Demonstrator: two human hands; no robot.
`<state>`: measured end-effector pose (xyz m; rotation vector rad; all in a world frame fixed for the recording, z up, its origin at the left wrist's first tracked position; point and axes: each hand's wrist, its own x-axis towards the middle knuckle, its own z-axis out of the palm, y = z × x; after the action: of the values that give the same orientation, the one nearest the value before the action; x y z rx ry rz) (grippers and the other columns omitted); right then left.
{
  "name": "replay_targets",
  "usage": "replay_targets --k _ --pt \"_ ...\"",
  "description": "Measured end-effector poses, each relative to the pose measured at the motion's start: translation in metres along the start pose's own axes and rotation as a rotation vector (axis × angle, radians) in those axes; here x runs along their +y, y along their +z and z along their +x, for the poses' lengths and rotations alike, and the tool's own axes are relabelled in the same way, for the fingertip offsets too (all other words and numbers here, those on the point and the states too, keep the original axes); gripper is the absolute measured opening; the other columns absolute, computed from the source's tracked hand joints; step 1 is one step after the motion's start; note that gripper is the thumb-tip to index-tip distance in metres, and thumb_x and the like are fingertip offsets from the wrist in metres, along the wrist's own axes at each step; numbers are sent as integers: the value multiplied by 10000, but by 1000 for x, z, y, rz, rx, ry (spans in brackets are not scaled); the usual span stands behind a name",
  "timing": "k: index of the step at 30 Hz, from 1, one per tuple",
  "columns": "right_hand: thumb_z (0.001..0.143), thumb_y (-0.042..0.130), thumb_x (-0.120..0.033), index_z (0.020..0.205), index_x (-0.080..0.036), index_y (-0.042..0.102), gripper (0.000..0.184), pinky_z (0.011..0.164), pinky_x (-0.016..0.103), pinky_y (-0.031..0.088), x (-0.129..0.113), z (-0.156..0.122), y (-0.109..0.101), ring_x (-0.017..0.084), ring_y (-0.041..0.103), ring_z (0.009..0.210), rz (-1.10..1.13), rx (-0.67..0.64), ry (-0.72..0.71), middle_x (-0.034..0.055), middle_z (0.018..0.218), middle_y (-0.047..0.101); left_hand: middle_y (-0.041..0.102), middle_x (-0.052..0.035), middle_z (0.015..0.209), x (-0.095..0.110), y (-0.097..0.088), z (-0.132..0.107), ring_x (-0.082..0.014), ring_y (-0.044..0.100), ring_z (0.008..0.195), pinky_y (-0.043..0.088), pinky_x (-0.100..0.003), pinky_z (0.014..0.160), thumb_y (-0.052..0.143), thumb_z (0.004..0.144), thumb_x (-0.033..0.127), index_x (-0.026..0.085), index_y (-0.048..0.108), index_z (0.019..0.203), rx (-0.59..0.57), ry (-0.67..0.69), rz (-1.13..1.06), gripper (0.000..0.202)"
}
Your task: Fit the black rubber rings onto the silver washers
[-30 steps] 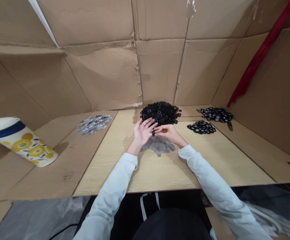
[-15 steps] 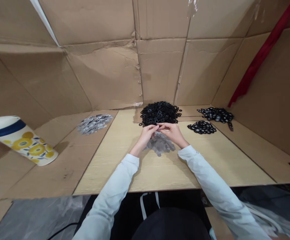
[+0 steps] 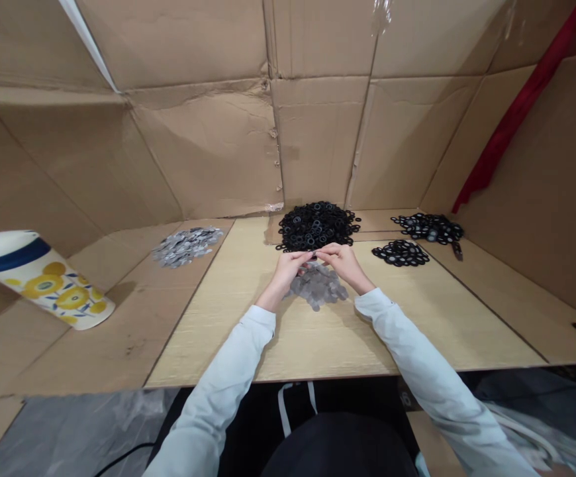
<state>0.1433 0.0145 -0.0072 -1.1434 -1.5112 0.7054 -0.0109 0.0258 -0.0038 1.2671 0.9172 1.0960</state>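
Note:
My left hand [image 3: 290,267] and my right hand [image 3: 340,262] meet fingertip to fingertip above a small heap of grey discs [image 3: 318,287] on the wooden board [image 3: 318,338]. Both hands are pinched together on a small black ring, mostly hidden by the fingers. Just beyond the fingertips lies a large pile of black rings [image 3: 318,226].
A heap of silver discs [image 3: 187,245] lies at the left. Two smaller groups of black rings [image 3: 401,253] [image 3: 430,227] lie at the right. A flowered paper cup [image 3: 40,278] lies tilted at far left. Cardboard walls enclose the bench; a red strip [image 3: 511,112] runs up the right wall.
My left hand, spread open a second ago, has closed to a pinch against my right hand's fingertips. Both hands have shifted slightly toward the black ring pile.

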Motion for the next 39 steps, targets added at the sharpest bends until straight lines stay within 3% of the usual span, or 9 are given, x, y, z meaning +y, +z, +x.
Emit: replay_targets --k 4,9,15,21,27,33,39 --pt "660 645 -388 796 -140 713 291 614 331 520 -4 -3 3 184 624 610 69 44 76 86 724 702 642 -41 644 0 1 -1 -106 499 549 315 -218 495 692 621 321 130 708 740 -3 -6 -7 225" --pt "591 707 -406 755 -144 667 312 593 316 527 -5 -3 2 185 638 590 144 92 84 75 675 694 631 -26 618 0 4 -4 -93 478 521 311 -220 496 707 607 315 127 704 722 15 1 35 220" --pt "565 721 -411 694 -153 629 303 533 284 509 -1 -1 0 185 640 609 206 -10 199 60 625 668 654 -33 650 -1 4 -6 -103 499 552 353 -229 540 710 600 283 133 703 695 133 34 33 178" --pt "584 691 -411 679 -166 616 274 511 257 502 4 -1 5 149 602 616 211 -32 192 31 657 650 618 -19 607 -5 3 -5 -92 462 527 327 -221 514 724 578 322 129 700 710 55 55 50 236" --pt "524 730 -424 646 -170 573 322 580 305 530 10 -1 13 157 610 627 341 7 221 24 660 642 554 -1 537 -10 5 -3 -80 434 501 314 -217 492 725 572 340 128 667 627 61 61 36 227" --pt "522 733 -330 846 -192 552 396 593 295 516 5 -5 15 155 614 655 431 85 250 -2 700 637 528 2 520 -10 6 -2 -79 431 484 310 -216 474 712 577 389 122 624 584 75 61 103 281" --pt "545 688 -228 917 -224 450 442 661 284 486 0 -8 16 122 595 655 642 -22 366 -43 662 618 512 14 535 -10 4 -1 -93 444 523 322 -223 519 579 715 456 137 578 591 -5 169 322 342"
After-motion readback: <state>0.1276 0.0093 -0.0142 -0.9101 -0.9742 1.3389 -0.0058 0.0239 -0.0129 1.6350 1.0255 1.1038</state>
